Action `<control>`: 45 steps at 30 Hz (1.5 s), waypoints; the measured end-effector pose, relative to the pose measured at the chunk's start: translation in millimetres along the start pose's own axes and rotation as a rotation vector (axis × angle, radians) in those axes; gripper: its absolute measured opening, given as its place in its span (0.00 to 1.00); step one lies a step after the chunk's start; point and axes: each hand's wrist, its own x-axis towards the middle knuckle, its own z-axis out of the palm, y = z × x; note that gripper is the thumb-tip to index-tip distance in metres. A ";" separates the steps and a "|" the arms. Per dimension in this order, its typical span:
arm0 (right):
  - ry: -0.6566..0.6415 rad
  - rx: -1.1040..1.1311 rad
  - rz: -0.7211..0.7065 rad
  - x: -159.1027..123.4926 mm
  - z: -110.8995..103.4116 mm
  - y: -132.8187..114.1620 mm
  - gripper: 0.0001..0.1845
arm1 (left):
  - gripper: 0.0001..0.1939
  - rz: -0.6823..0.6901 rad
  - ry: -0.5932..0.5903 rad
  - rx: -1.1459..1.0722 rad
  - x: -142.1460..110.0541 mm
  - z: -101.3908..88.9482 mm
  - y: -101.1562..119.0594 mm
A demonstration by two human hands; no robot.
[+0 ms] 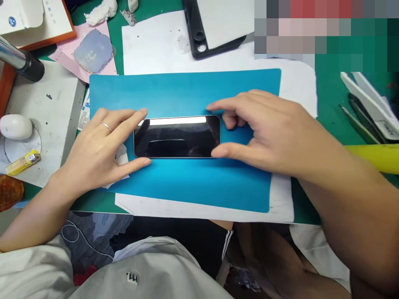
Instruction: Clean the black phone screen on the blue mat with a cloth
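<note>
A smartphone (176,141) with a dark, glossy screen lies face up and lengthwise on a blue mat (187,182). My left hand (102,145), with a ring on one finger, spans the phone's left end, index finger at the far edge and thumb at the near edge. Partly under that palm is a small white piece (121,156), maybe paper or tissue. At the right end, my right hand (264,128) has its thumb at the near corner. Its index finger is stretched out just beyond the far corner, apart from the phone.
White paper (149,45) lies beneath the mat. Behind are a black phone case (195,29) and a bluish lump (93,50) on pink paper. Left stand a white earbud case (16,126), a yellow lighter (23,162) and a metal-black rod (31,66). A yellow object (374,158) lies right.
</note>
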 end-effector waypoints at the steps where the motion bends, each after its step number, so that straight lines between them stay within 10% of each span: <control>1: 0.011 0.020 0.011 0.8 -0.5 0.9 0.42 | 0.32 -0.018 -0.006 0.064 -3.4 -5.8 0.4; 8: 0.036 0.144 0.044 8.6 -4.7 3.0 0.45 | 0.18 -0.045 -0.270 0.208 -35.0 -37.7 -5.3; 13: 0.073 0.167 0.035 9.4 -0.1 8.8 0.45 | 0.10 -0.059 -0.068 0.174 -17.8 -39.1 6.6; 17: 0.135 0.091 0.029 13.9 0.0 7.1 0.36 | 0.09 -0.036 0.075 0.050 6.3 -2.6 12.3; 25: 0.131 -0.057 -0.102 45.9 -10.4 -47.3 0.24 | 0.19 0.240 0.132 0.104 5.1 23.9 3.1; 33: 0.290 0.086 -0.218 40.0 6.3 -8.7 0.17 | 0.23 0.646 0.070 0.131 -0.6 24.6 11.6; 45: 0.088 0.198 -0.208 47.3 9.0 1.3 0.11 | 0.21 0.134 0.236 0.440 -3.3 7.9 4.7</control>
